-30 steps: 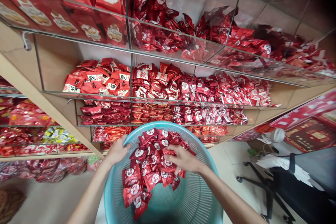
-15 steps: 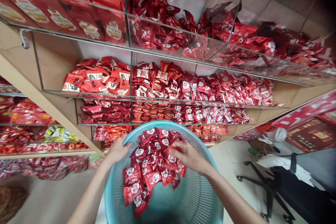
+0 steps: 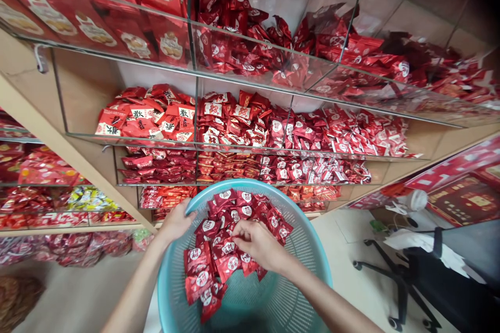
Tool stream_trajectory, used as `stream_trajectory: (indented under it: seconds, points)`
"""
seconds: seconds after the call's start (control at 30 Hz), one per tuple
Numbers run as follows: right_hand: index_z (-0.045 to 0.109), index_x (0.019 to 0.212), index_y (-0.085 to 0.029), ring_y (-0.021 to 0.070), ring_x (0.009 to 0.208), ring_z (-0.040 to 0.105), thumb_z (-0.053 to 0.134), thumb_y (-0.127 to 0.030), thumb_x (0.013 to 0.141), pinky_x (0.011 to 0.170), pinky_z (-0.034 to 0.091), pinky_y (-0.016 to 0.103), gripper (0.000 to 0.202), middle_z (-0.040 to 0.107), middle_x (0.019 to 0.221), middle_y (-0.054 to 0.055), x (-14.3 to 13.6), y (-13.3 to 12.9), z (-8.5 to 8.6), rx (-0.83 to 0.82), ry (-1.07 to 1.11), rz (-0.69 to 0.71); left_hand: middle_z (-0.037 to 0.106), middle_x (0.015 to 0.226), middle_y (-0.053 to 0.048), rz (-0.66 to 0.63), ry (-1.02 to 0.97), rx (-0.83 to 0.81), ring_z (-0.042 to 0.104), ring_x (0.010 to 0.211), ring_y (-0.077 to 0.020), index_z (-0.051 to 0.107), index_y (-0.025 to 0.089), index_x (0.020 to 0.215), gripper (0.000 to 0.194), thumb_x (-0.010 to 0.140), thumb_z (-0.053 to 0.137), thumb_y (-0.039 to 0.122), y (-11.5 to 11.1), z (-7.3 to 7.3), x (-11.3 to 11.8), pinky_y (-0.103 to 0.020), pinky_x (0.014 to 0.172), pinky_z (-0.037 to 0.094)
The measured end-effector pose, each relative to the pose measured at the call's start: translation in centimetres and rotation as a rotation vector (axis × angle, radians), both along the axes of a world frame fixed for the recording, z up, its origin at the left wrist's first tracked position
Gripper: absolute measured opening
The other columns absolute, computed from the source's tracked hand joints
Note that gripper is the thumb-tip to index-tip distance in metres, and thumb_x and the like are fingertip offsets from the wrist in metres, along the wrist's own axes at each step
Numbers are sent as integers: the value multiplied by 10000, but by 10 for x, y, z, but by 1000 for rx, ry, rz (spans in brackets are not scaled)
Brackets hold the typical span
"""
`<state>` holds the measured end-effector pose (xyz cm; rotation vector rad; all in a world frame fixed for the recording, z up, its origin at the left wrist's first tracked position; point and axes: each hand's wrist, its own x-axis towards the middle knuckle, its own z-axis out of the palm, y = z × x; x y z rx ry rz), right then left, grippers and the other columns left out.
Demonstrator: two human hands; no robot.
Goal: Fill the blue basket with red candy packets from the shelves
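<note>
A teal plastic basket (image 3: 308, 250) stands before the shelves, with many small red packets (image 3: 197, 260) heaped on its far and left side. My left hand (image 3: 177, 222) grips the basket's left rim, thumb over the edge. Inside the basket, my right hand (image 3: 255, 242) is over the middle of the heap, its fingers bent together against the packets. Whatever lies between those fingertips is hidden.
Glass-fronted shelves (image 3: 234, 80) full of red packets rise beyond the basket. Yellow packets (image 3: 91, 197) lie on the lower left shelf. A black office chair (image 3: 437, 276) stands at the right, and a brown round object (image 3: 17, 296) at the lower left.
My right hand has moved left and slightly down across the heap, uncovering packets on the right side. My left hand still holds the rim.
</note>
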<state>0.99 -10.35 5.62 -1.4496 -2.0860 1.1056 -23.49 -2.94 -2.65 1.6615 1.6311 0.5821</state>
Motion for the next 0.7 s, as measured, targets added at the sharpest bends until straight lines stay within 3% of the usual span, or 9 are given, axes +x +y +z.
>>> stream_trajectory:
  seconds: [0.27,0.53,0.7]
  points:
    - [597,813,-226,146,766,523,509,-210,796,695,346,244,91,614,760,-12,-5,1,5,59,-212,-9,669,891,-21,-54,5,-2,615,832,-203,542,206,917,266,703,469,347,0,3,0,-307,781,456]
    - [590,798,-222,154,872,550,513,-150,774,756,363,243,108,633,830,-7,-14,0,-4,61,-272,53,673,888,-16,-41,1,7,620,805,-196,540,212,913,253,704,466,336,-1,2,1,-296,754,461]
    - [590,862,-225,169,916,551,535,-214,793,789,381,267,89,624,921,13,-8,3,16,81,-245,0,674,852,-20,-48,32,25,630,811,-205,543,205,905,251,711,454,338,-1,1,0,-295,749,464]
